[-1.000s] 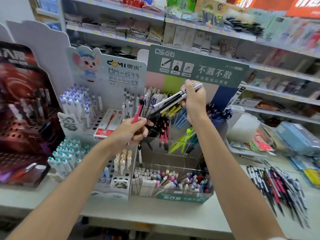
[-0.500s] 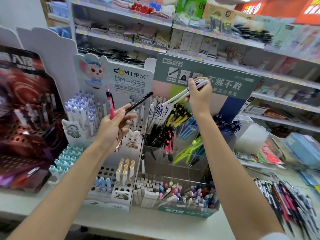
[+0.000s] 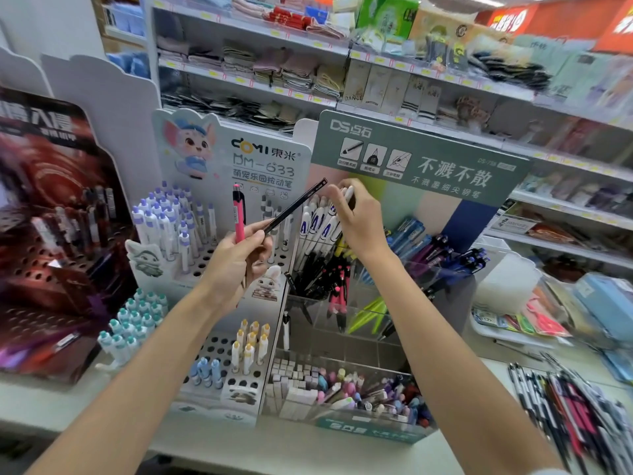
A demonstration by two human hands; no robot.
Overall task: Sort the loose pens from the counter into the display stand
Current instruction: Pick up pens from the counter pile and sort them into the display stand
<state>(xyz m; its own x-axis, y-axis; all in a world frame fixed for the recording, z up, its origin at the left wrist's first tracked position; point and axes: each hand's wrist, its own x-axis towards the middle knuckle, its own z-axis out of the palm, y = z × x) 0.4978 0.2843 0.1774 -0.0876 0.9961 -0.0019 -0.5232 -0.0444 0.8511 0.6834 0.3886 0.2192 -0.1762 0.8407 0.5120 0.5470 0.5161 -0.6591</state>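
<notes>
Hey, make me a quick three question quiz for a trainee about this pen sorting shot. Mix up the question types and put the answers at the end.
1. True or false: the left hand holds a pink pen and a black pen.
2. Which pens in the display stand does the right hand pinch? A) white pens B) green pens C) blue pens
3. Fill in: the loose pens lie on the counter to the person's ____.

Key: 1 true; 2 A; 3 right.

pink pen (image 3: 238, 214) upright, black pen (image 3: 295, 207) tilted, near display stand (image 3: 404, 207).
</notes>
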